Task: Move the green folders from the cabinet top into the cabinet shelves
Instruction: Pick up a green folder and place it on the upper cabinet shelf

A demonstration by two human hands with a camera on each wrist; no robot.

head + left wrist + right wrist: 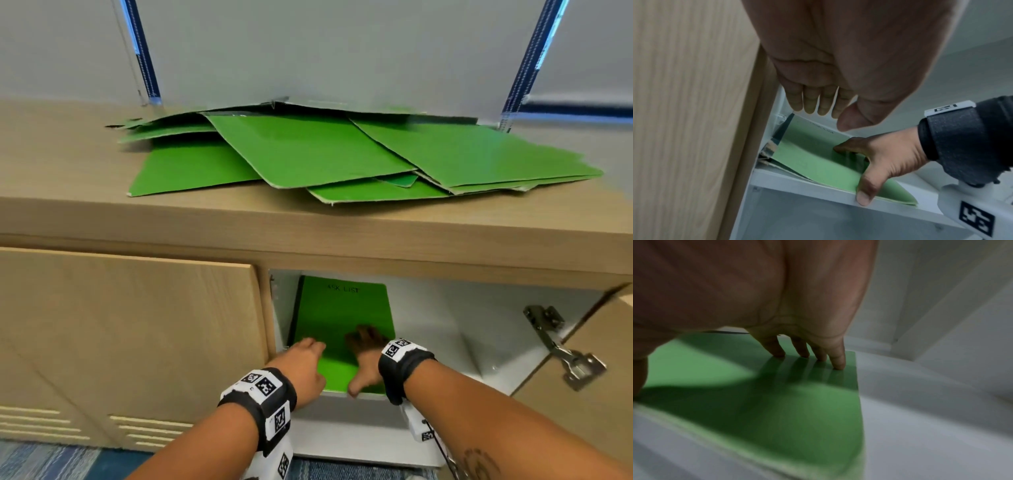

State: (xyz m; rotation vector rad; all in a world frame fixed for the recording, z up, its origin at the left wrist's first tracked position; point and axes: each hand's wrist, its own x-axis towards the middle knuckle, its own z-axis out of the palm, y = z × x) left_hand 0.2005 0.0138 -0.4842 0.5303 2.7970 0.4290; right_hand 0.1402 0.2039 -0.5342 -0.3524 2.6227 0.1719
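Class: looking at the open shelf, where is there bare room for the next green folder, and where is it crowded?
Free: the white shelf right of the shelved folder stack, up to the hinged door. Crowded: the left end, where both hands rest on the stack.

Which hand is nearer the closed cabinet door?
Left. The left hand is beside the closed cabinet door, over the shelved folder's left edge; the right hand presses the folder farther right.
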